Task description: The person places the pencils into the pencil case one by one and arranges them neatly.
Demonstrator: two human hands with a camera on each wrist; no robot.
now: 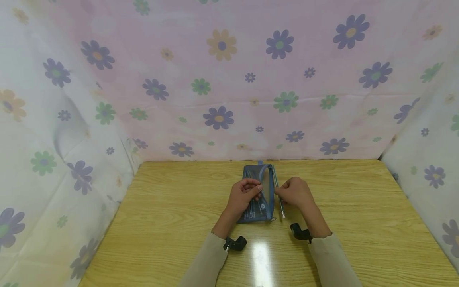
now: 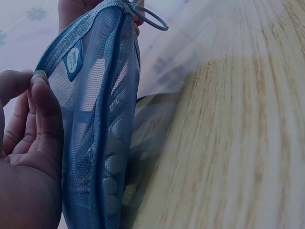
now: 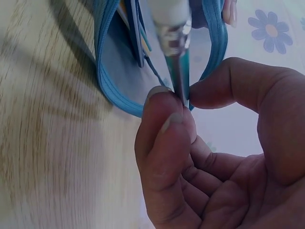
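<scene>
A blue mesh zip pouch (image 1: 252, 172) lies on the table with its zipped mouth parted. My left hand (image 1: 244, 196) pinches the near edge of that mouth between thumb and fingertips, clearly so in the left wrist view, where the pouch (image 2: 107, 119) shows a small oval label. Just right of the opening, my right hand (image 1: 297, 192) pinches a slim pencil (image 1: 281, 206). In the right wrist view the pencil (image 3: 185, 71) has a shiny metal band and a pale end pointing at the camera. Behind it, the pouch's open mouth (image 3: 107, 83) shows thin items inside.
The wood-grain table (image 1: 168, 223) runs back to a flower-printed cloth (image 1: 247, 95), which also hangs at both sides. A ring-shaped zipper pull (image 2: 155, 19) sticks out at one end of the pouch. Black wrist cameras (image 1: 236, 243) sit on both wrists.
</scene>
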